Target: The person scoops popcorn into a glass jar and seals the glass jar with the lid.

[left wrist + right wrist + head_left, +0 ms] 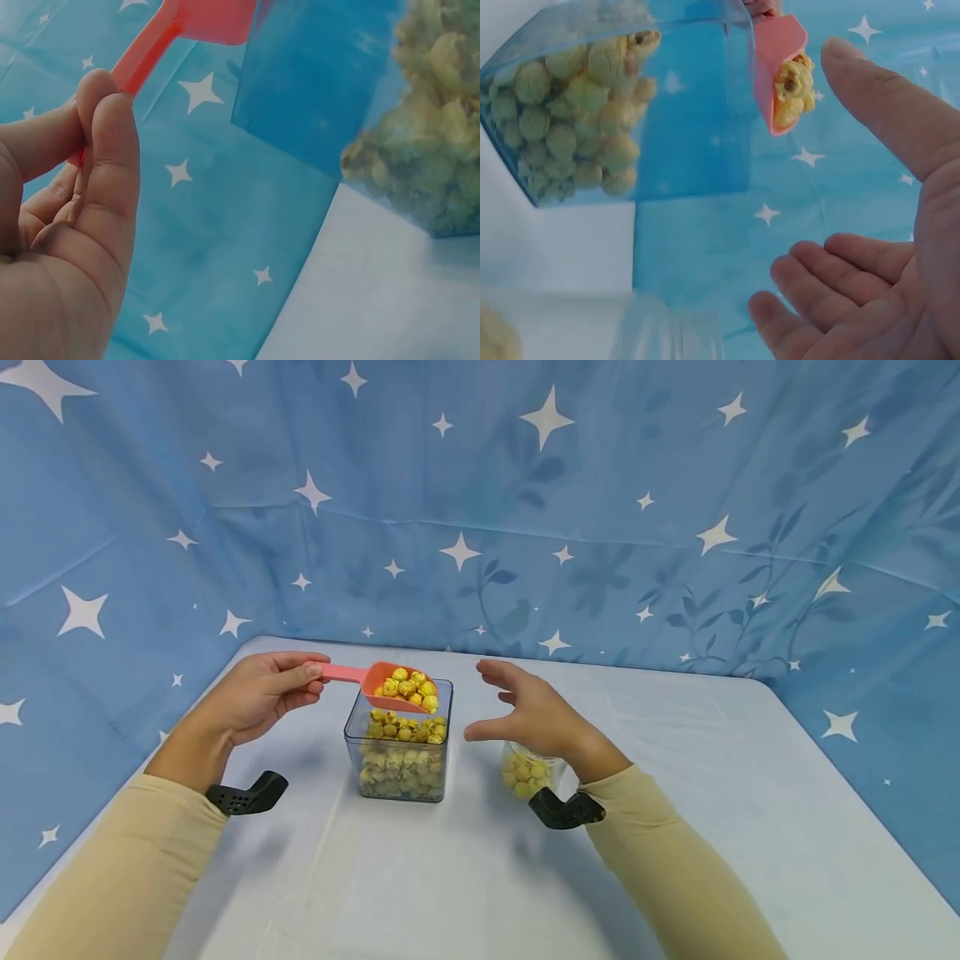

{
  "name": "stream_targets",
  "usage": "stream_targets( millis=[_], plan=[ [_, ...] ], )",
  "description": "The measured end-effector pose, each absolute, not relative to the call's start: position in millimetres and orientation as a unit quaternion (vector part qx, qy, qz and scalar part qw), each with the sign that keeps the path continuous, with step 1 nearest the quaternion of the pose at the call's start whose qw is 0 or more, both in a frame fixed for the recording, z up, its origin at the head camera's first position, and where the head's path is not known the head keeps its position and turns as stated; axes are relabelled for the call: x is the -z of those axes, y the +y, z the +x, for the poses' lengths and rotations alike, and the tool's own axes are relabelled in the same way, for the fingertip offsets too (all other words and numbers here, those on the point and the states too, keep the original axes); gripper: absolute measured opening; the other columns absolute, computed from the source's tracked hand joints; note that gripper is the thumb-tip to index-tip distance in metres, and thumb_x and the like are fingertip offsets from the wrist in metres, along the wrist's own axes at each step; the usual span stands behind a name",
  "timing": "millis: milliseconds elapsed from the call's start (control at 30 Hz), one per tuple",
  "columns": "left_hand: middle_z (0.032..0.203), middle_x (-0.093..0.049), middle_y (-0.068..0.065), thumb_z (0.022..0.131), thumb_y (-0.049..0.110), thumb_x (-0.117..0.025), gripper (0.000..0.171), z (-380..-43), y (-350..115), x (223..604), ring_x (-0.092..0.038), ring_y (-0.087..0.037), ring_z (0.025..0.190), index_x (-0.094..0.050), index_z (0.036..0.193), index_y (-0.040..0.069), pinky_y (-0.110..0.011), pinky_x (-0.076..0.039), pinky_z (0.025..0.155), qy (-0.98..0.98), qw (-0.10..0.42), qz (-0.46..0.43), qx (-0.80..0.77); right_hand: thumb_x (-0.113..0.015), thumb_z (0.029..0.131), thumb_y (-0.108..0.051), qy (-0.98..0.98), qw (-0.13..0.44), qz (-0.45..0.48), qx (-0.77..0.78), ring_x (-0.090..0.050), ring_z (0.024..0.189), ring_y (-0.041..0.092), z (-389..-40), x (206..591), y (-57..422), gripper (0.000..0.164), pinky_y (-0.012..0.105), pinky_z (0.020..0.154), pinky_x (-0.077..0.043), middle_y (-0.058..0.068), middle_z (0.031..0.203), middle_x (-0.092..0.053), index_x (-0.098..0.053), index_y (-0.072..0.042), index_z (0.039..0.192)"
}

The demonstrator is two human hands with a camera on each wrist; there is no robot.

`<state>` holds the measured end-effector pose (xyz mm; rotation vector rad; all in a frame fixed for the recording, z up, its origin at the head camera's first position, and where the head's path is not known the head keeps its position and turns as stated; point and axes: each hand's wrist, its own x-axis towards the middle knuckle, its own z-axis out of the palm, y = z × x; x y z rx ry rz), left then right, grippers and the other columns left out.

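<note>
A blue star-print cloth backs the white table (465, 877). The left hand (258, 693) pinches the pink scoop (386, 683), loaded with popcorn (407, 685), above the clear square container (399, 747). The right hand (532, 714), fingers spread and holding nothing, hovers over the small jar (527, 772); judged next: carry the scoop level to that jar.

The square tub (397, 752) and small jar (531, 772) block the middle; bare table (750, 827) lies open around them.
</note>
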<state>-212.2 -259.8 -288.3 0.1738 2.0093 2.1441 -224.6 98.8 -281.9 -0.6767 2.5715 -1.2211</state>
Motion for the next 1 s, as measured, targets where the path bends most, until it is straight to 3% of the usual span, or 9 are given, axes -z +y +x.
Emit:
stream_targets(
  millis=[133,467,833,1000],
  plan=[
    [0.089,-0.067,-0.003,0.101,0.012,-0.061,0.013,-211.8,-251.9,287.4,-0.066,-0.011,0.080,-0.065,0.113,0.011,-0.021,-0.057,0.078,0.672,0.100,0.059,-0.731,-0.088,0.078,-0.037,0.883,0.102,-0.208,0.409,-0.044,0.137,0.033,-221.6,280.0,110.4,0.097,0.049,0.109,-0.041,0.003,0.156,-0.039,-0.035,-0.015,0.156],
    [0.090,-0.067,-0.002,0.104,0.012,-0.055,0.048,-217.2,-229.1,285.0,-0.065,-0.009,0.081,-0.039,0.142,-0.014,-0.019,-0.056,0.079,0.688,0.101,0.065,-0.716,-0.086,0.081,-0.028,0.875,0.063,-0.207,0.433,-0.043,0.136,0.031,-217.0,288.5,146.1,0.086,0.049,0.111,-0.038,0.010,0.152,-0.043,-0.040,-0.009,0.151],
    [0.090,-0.066,0.000,0.106,0.009,-0.049,0.047,-222.6,-200.7,280.1,-0.064,-0.007,0.083,-0.037,0.145,-0.015,-0.020,-0.056,0.082,0.700,0.113,0.086,-0.700,-0.087,0.079,-0.030,0.882,0.052,-0.193,0.426,-0.042,0.138,0.031,-211.6,308.3,173.3,0.090,0.050,0.110,-0.040,0.013,0.151,-0.044,-0.039,-0.002,0.150],
    [0.092,-0.066,-0.001,0.106,0.009,-0.049,0.046,-227.5,-185.5,277.6,-0.065,-0.007,0.083,-0.039,0.145,-0.013,-0.021,-0.056,0.083,0.702,0.120,0.087,-0.697,-0.087,0.078,-0.032,0.887,0.072,-0.170,0.423,-0.046,0.133,0.037,-208.5,319.5,178.7,0.093,0.052,0.108,-0.041,0.016,0.151,-0.043,-0.038,0.000,0.150]
  ],
)
